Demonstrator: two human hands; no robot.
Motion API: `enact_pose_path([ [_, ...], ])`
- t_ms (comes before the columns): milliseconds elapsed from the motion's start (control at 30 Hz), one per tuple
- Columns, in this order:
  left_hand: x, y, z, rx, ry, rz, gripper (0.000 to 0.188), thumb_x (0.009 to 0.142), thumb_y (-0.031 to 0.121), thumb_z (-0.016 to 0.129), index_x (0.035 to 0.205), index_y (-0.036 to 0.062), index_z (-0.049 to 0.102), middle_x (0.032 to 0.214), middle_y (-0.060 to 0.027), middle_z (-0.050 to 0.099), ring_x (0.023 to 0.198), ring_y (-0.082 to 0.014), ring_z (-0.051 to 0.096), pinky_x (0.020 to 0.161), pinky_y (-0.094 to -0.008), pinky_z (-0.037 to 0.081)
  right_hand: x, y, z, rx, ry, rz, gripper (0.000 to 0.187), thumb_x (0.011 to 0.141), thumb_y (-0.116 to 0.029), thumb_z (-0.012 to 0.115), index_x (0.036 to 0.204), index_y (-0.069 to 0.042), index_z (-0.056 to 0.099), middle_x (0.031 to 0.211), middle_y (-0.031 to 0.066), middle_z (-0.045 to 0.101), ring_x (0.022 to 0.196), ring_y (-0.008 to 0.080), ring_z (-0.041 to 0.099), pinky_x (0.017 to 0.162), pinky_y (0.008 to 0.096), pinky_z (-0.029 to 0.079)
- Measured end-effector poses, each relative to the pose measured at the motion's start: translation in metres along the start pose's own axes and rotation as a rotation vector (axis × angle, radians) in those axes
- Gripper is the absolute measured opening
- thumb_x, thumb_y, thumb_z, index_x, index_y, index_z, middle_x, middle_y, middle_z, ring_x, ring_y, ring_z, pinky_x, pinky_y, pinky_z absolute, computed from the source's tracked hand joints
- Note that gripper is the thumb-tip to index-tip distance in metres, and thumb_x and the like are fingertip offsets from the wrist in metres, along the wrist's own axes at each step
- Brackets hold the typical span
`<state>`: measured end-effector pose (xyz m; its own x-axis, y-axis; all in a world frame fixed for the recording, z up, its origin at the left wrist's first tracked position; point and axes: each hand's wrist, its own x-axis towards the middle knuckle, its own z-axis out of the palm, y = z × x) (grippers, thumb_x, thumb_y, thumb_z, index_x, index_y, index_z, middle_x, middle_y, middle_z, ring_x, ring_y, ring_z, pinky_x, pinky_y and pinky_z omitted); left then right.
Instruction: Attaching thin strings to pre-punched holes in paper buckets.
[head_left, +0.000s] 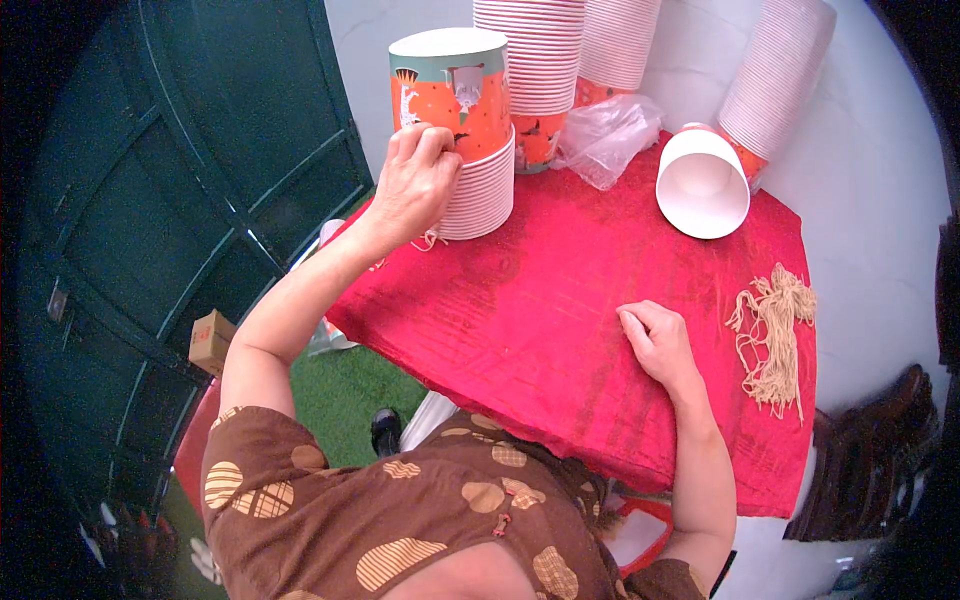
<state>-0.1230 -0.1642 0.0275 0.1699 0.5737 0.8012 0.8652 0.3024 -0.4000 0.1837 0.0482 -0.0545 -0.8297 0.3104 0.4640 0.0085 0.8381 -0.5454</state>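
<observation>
An upside-down stack of paper buckets stands at the back left of the table, white rims below. The top bucket shows its orange and teal printed wall and white base. My left hand is at the stack's left side, its fingers bunched against the wall just above the rims. The fingertips are partly hidden, and anything between them cannot be made out. Tan cord ends show at the foot of the stack. My right hand rests on the red cloth with curled fingers; nothing shows in it.
Tall bucket stacks stand at the back, with a crumpled clear plastic bag before them. One bucket lies on its side, mouth facing me. A bundle of tan cords lies at right on the red tablecloth. Dark green doors stand left.
</observation>
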Motion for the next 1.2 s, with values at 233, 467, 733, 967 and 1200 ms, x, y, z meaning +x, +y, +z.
enact_pose_path([
  [233,0.004,0.003,0.003,0.02,-0.026,-0.037,0.011,0.071,0.007,0.059,0.079,0.0002,0.059,0.105,-0.0118,0.052,0.106,-0.0299,0.048,0.091,-0.0411,0.038,0.0,0.0,0.0,-0.012,-0.005,0.003,0.015,0.088,-0.008,0.058,0.093,0.003,0.067,0.078,0.0147,0.065,0.07,0.0244,0.064,0.064,0.0337,0.049],
  [467,0.0,0.008,-0.001,0.049,-0.041,-0.068,0.017,0.069,0.009,0.06,0.085,0.0003,0.06,0.106,-0.0125,0.052,0.106,-0.0312,0.048,0.091,-0.0428,0.038,0.0,-0.002,0.001,0.002,0.018,-0.023,0.014,0.088,-0.008,0.059,0.092,0.003,0.067,0.08,0.016,0.065,0.072,0.0265,0.065,0.064,0.034,0.049],
  [733,-0.002,0.11,-0.023,-0.478,-0.028,0.039,0.029,0.064,0.013,0.067,0.09,0.0015,0.059,0.106,-0.0178,0.052,0.1,-0.0354,0.051,0.084,-0.0486,0.041,0.0,0.0,-0.001,-0.04,0.011,-0.005,0.015,0.088,-0.009,0.059,0.092,0.003,0.067,0.08,0.0157,0.066,0.073,0.0256,0.065,0.066,0.033,0.05],
  [967,0.024,0.181,-0.022,-0.781,0.017,0.121,0.029,0.064,0.015,0.069,0.086,-0.0019,0.059,0.107,-0.0191,0.054,0.102,-0.0349,0.052,0.088,-0.0491,0.04,0.002,0.008,-0.002,0.141,-0.023,0.117,0.018,0.09,-0.013,0.059,0.092,0.003,0.068,0.078,0.0159,0.067,0.072,0.0231,0.067,0.065,0.0338,0.051],
  [1200,0.04,0.209,0.007,-0.981,0.066,0.116,0.027,0.065,0.01,0.071,0.086,0.0,0.057,0.108,-0.0192,0.052,0.101,-0.0351,0.051,0.086,-0.0483,0.04,0.0,0.019,-0.004,0.508,0.052,0.228,0.023,0.096,-0.015,0.052,0.088,0.001,0.066,0.068,0.0014,0.061,0.061,0.0091,0.055,0.054,0.0265,0.044],
])
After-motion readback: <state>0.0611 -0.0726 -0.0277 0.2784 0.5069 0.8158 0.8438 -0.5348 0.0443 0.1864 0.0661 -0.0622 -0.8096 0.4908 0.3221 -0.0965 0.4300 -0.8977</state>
